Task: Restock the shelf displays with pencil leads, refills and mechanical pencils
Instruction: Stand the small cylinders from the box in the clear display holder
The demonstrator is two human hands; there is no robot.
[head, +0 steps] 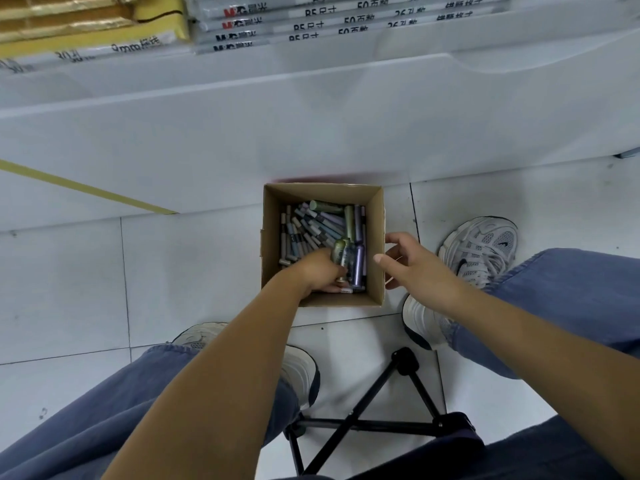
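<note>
An open cardboard box [377, 216] stands on the floor between my feet, filled with several pencil-lead tubes [311, 225] in grey, green and purple. My left hand [320, 271] reaches inside the box and grips a bunch of green and purple tubes [349, 261] near the box's right side. My right hand [412, 263] hovers just outside the right wall of the box with its fingers spread and relaxed, holding nothing. The lower part of the gripped bunch is hidden by my left hand.
A white shelf front [311, 133] rises just behind the box, with stacked notebook packs [346, 19] and yellow packs [86, 26] above. My shoes [481, 251] flank the box. A black folding stool frame [381, 420] sits under me on the tiled floor.
</note>
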